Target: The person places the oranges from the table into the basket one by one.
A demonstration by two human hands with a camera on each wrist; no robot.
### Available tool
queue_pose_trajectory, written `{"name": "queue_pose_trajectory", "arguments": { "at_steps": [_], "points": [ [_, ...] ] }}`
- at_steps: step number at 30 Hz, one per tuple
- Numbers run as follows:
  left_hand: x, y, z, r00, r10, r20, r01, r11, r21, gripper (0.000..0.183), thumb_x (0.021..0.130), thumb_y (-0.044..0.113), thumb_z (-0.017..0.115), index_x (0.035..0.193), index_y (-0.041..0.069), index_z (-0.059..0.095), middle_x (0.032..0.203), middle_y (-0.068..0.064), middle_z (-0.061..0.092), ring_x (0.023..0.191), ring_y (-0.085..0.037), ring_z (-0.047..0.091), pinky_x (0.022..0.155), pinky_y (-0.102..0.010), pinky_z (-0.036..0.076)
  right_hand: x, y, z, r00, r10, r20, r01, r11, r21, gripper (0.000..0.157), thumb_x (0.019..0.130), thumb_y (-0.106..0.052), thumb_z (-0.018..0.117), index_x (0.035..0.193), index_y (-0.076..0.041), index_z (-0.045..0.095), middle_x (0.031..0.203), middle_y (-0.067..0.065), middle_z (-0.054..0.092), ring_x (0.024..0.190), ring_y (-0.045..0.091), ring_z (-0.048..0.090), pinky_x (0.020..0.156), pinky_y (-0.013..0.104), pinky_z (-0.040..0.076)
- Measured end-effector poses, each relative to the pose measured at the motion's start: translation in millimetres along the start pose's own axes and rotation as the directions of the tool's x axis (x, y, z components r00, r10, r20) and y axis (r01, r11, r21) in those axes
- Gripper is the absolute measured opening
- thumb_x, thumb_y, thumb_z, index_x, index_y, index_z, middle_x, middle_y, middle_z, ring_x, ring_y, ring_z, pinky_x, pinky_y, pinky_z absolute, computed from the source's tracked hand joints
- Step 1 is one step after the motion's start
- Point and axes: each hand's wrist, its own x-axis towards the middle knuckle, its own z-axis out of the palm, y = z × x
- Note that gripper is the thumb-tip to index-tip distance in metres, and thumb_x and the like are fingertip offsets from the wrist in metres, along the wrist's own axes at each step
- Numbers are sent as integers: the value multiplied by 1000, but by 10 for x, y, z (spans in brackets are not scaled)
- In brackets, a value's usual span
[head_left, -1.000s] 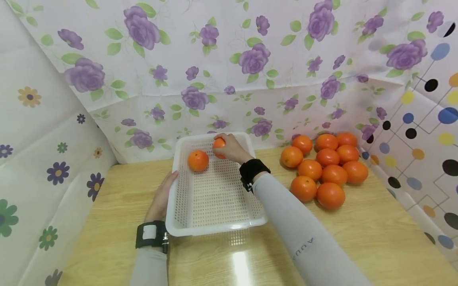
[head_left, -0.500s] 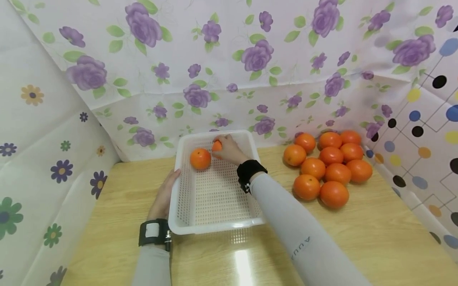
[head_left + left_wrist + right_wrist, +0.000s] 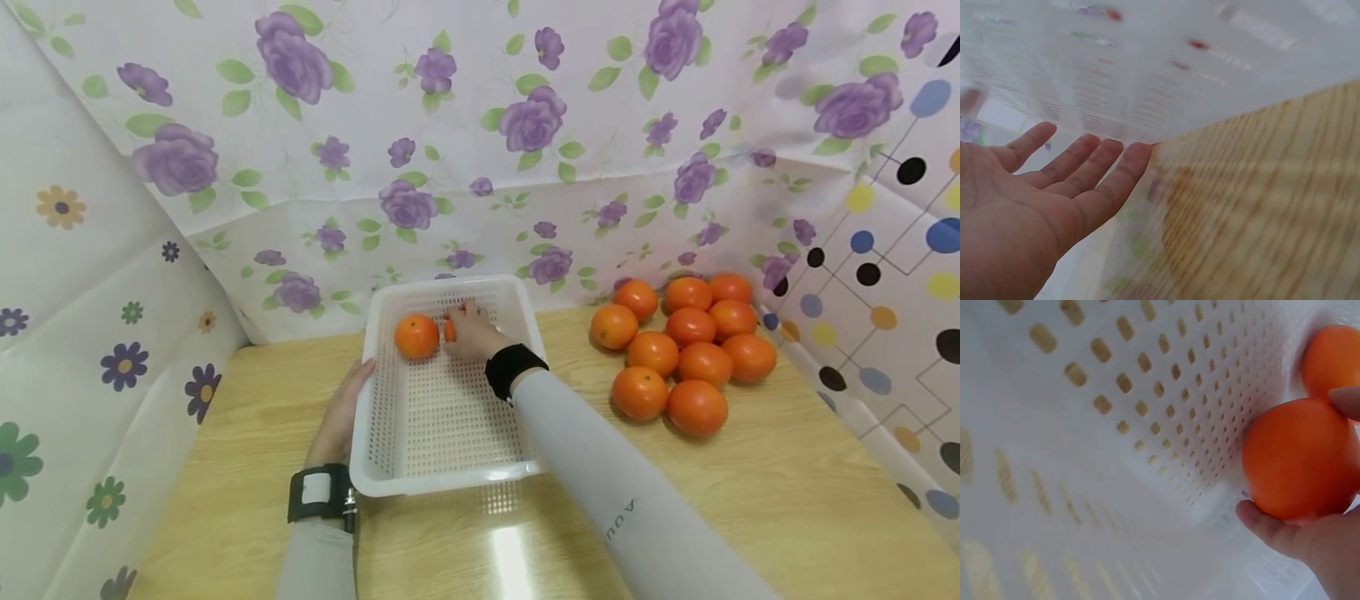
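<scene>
A white perforated plastic basket (image 3: pixel 450 482) sits on the wooden table. Inside it, towards the back left, lies an orange (image 3: pixel 416 337). My right hand (image 3: pixel 476 335) reaches into the basket and grips a second orange (image 3: pixel 1302 459), thumb and fingers round its sides. This held orange overlaps the other one (image 3: pixel 1333 361) in the right wrist view; in the head view my hand hides most of it. On the basket's left side, my left hand (image 3: pixel 347 408) rests with straight fingers (image 3: pixel 1129 169) up against the outer wall.
Several more oranges (image 3: pixel 703 365) are grouped on the table (image 3: pixel 757 492) right of the basket. A flowered sheet (image 3: pixel 480 142) hangs behind the table, with a flowered sheet at left and a dotted one (image 3: pixel 892 283) at right.
My right hand has lowered its orange into the back of the basket and turned, so the back of the hand covers more of the fruit. The left hand stays at the basket's side.
</scene>
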Motion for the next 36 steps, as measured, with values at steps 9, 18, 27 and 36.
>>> {"name": "queue_pose_trajectory", "arguments": {
  "at_steps": [9, 18, 27, 36],
  "points": [
    [-29, -24, 3, 1000, -27, -15, 27, 1000, 15, 69, 106, 67, 33, 166, 40, 14, 157, -18, 37, 136, -39, 43, 103, -45, 49, 33, 18, 133, 990, -86, -114, 49, 954, -295, 64, 98, -26, 72, 154, -12, 44, 150, 17, 37, 132, 35, 41, 109, 47, 45],
    [-19, -36, 10, 1000, -10, -8, 11, 999, 37, 69, 106, 67, 32, 167, 38, 13, 157, -16, 39, 137, -38, 45, 104, -46, 50, 57, 36, 177, 989, -100, -113, 62, 952, -299, 68, 93, -29, 80, 151, -14, 47, 153, 17, 37, 137, 34, 38, 111, 50, 43],
    [2, -24, 2, 1000, -5, -7, 5, 1000, 23, 69, 107, 66, 33, 167, 39, 13, 158, -16, 38, 138, -38, 45, 105, -48, 50, -4, -17, 88, 994, -74, -75, 55, 971, -231, 71, 92, -22, 80, 153, -15, 45, 154, 16, 34, 138, 34, 36, 115, 49, 39],
    [-3, -22, -5, 1000, 4, -12, -3, 1000, 31, 70, 106, 68, 33, 166, 39, 14, 158, -16, 38, 137, -38, 45, 104, -46, 50, -33, -51, 40, 993, -91, -78, 71, 972, -224, 65, 95, -21, 77, 153, -16, 47, 153, 16, 35, 137, 33, 37, 111, 48, 41]
  ]
}}
